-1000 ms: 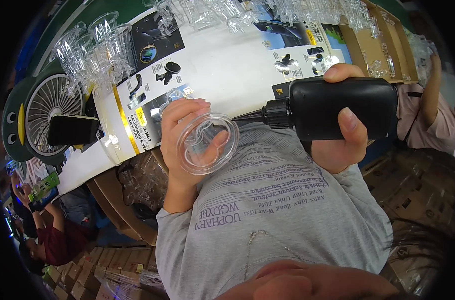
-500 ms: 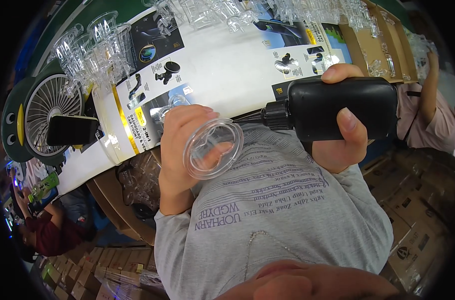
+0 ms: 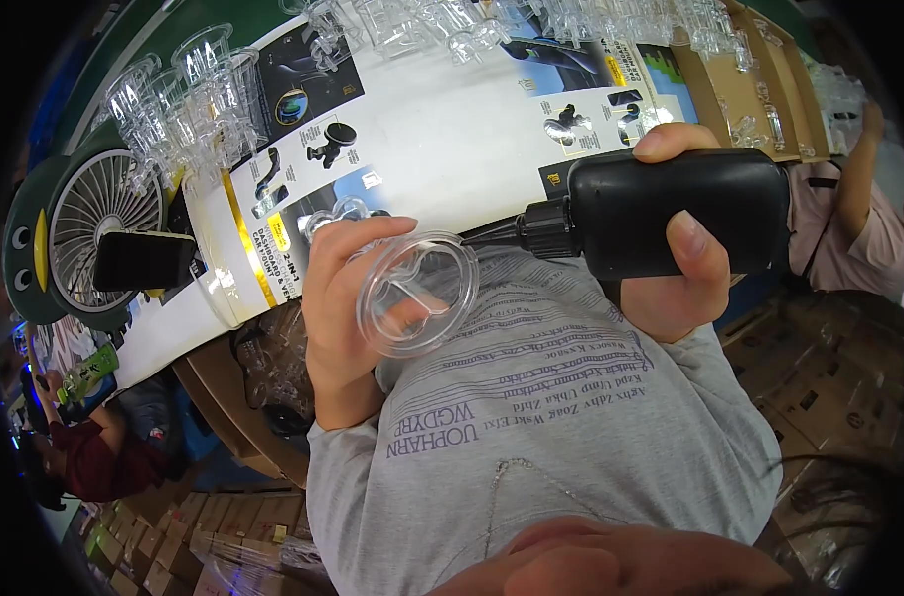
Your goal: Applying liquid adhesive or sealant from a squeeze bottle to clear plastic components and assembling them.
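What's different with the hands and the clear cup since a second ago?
The left hand shifted slightly left and down the picture, turning the clear cup. Nothing was picked up or let go. The right hand still holds the black bottle almost in place.

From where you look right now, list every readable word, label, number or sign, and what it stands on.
I won't copy wording, only locate print.
Gray shirt: purple lettering, upside down; larger lines legible.
White printed sheet: bold captions legible; smallest text too small.
Green item: too small to read.
Black bottle, clear plastic piece: no print visible.
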The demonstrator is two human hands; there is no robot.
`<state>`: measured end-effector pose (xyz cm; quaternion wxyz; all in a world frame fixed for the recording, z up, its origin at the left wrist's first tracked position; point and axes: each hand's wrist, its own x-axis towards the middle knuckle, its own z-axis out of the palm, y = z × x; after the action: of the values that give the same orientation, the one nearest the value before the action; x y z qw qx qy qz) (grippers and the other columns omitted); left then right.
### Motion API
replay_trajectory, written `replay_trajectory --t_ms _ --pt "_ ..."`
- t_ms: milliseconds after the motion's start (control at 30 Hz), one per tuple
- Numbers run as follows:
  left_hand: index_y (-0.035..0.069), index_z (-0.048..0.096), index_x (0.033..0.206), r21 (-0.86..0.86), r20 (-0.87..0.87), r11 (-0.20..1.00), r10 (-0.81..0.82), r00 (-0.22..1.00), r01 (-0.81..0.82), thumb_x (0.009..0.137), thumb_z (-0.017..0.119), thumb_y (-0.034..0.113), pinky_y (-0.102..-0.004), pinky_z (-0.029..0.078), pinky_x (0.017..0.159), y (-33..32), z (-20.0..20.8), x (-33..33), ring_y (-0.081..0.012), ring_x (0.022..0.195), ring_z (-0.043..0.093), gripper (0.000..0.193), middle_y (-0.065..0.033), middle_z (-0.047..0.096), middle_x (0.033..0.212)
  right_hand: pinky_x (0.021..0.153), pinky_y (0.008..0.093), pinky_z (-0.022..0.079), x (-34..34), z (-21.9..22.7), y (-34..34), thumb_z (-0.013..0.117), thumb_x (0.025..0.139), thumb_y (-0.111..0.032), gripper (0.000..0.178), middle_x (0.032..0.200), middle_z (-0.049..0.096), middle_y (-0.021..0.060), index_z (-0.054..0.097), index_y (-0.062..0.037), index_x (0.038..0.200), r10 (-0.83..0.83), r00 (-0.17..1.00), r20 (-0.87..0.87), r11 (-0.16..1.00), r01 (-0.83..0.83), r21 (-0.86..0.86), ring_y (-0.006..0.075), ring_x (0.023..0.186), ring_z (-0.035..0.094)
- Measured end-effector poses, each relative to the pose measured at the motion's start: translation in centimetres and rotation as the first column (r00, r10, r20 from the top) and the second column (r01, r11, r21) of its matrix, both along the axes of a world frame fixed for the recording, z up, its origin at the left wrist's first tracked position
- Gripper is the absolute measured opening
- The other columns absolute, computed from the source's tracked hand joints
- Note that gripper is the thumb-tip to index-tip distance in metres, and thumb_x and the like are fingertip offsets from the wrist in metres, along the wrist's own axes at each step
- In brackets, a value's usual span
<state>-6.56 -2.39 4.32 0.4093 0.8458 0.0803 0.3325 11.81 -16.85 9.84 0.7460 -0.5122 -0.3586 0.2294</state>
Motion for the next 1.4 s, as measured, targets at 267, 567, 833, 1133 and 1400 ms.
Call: replay_trajectory --t_ms 267,567,833,1133,1400 --pt "0.000 0.052 0.100 -0.103 0.092 0.994 0.055 0.994 -0.045 0.070 0.068 0.031 -0.0346 0.043 0.069 -0.4 -0.2 -0.1 -0.0288 0.083 0.056 0.046 -0.0148 0.057 0.092 0.064 0.0313 0.054 0.0 0.1 0.0 0.054 0.069 -0.020 0.042 0.100 0.048 0.0204 0.041 0.0058 0.100 -0.009 1.000 0.028 1.000 0.009 0.017 0.0260 0.076 0.059" --pt "0.000 0.052 0.100 -0.028 0.074 0.999 0.037 0.997 -0.035 0.070 0.068 0.032 -0.0357 0.043 0.069 -0.2 0.0 -0.2 -0.0293 0.083 0.057 0.046 -0.0154 0.058 0.093 0.064 0.0310 0.054 -0.2 0.3 0.0 0.054 0.069 -0.020 0.043 0.099 0.048 0.0202 0.041 0.0065 0.100 -0.014 0.999 0.032 1.000 0.014 -0.006 0.0255 0.074 0.059" --pt "0.002 0.053 0.098 -0.197 0.089 0.980 0.055 0.995 -0.036 0.065 0.072 0.030 -0.0359 0.043 0.071 -1.0 -0.6 -0.3 -0.0293 0.085 0.057 0.048 -0.0167 0.060 0.094 0.066 0.0314 0.053 -0.2 0.3 -0.1 0.054 0.069 -0.021 0.044 0.100 0.048 0.0189 0.042 0.0066 0.100 0.017 1.000 0.026 1.000 -0.017 -0.027 0.0257 0.077 0.059" --pt "0.002 0.052 0.099 -0.304 0.158 0.952 0.031 0.987 0.019 0.065 0.073 0.030 -0.0364 0.043 0.075 -0.9 -0.7 -0.3 -0.0296 0.086 0.056 0.048 -0.0172 0.060 0.093 0.066 0.0306 0.053 -0.3 0.6 -0.2 0.054 0.068 -0.023 0.045 0.099 0.048 0.0181 0.042 0.0080 0.099 0.008 1.000 -0.012 0.997 -0.009 -0.072 0.0245 0.076 0.059" --pt "-0.001 0.052 0.104 -0.187 0.084 0.982 0.045 0.995 -0.028 0.075 0.064 0.034 -0.0348 0.044 0.074 -0.5 -0.5 -1.0 -0.0277 0.085 0.056 0.047 -0.0176 0.057 0.096 0.066 0.0311 0.053 -0.4 0.5 -0.1 0.054 0.068 -0.022 0.044 0.099 0.048 0.0185 0.042 0.0079 0.099 -0.001 1.000 -0.010 0.998 0.000 -0.056 0.0254 0.076 0.059"
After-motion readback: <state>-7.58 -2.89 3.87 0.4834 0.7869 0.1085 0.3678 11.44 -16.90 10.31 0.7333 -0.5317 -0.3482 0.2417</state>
